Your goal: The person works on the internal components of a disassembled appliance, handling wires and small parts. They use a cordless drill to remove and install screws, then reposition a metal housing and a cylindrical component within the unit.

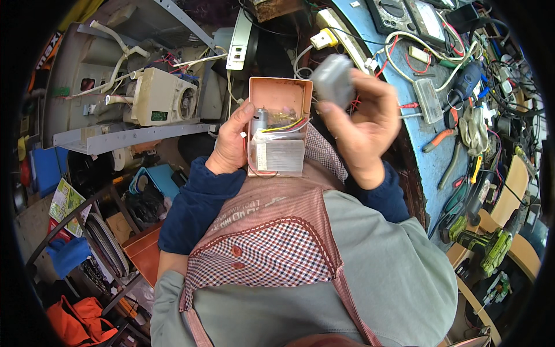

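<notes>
My left hand [234, 141] grips the left side of an open orange-brown box [279, 89] just above my lap. Inside the box are a small silver electric motor [260, 119], brass-coloured bits, several coloured wires [286, 126] and a clear plastic case [282, 155] in its lower part. To the right of the box, my right hand [366, 123] holds a greyish translucent plastic case [333, 80] between thumb and fingers. That case is blurred, and its contents cannot be made out. A thin red and black wire hangs at the box's lower left edge.
On the blue workbench [416, 147] at right lie an analog multimeter [427, 21], a rotary tool [466, 80], orange-handled pliers [440, 139] and a green cordless drill [481, 243]. An opened appliance housing [143, 139] with a fan unit [162, 97] stands at left. A yellow plug [324, 39] is above.
</notes>
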{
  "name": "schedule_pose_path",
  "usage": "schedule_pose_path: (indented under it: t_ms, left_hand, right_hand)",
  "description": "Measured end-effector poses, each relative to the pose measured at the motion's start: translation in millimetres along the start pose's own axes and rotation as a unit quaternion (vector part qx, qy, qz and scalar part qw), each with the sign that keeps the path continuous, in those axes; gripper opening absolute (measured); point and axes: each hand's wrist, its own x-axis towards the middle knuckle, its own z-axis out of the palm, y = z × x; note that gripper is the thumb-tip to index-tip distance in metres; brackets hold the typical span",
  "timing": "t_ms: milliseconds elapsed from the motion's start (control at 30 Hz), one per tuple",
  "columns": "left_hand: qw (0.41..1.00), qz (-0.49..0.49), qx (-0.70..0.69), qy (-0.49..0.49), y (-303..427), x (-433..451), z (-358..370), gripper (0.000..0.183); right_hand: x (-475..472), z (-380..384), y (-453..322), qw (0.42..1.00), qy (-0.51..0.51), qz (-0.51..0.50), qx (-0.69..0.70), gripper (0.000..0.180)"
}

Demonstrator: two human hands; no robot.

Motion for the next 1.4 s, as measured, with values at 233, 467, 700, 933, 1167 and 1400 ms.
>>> schedule_pose_path:
  t_ms: [233,467,700,933,1167,1400]
  left_hand:
    - [1.0,0.001,-0.024,0.009,1,-2,4,0.057]
    - [1.0,-0.005,-0.004,0.021,-6,6,-14,0.056]
    - [0.999,-0.028,-0.016,0.02,3,6,6,0.061]
    - [0.997,-0.017,-0.017,0.068,4,3,-1,0.067]
    - [0.992,-0.017,-0.064,0.112,6,-1,-1,0.065]
    - [0.996,0.001,-0.029,0.084,8,-2,7,0.072]
  right_hand:
    - [41,-97,-46,0.929,0.149,-0.084,-0.33,0.046]
    - [53,-139,-46,0.726,0.143,0.132,-0.659,0.038]
    - [27,-58,-64,0.936,-0.193,-0.059,-0.287,0.036]
    - [-13,13,-39,0.846,-0.44,-0.081,-0.29,0.065]
    - [1,16,-15,0.91,-0.358,-0.062,-0.199,0.061]
    - [22,30,0,0.894,-0.305,-0.112,-0.309,0.056]
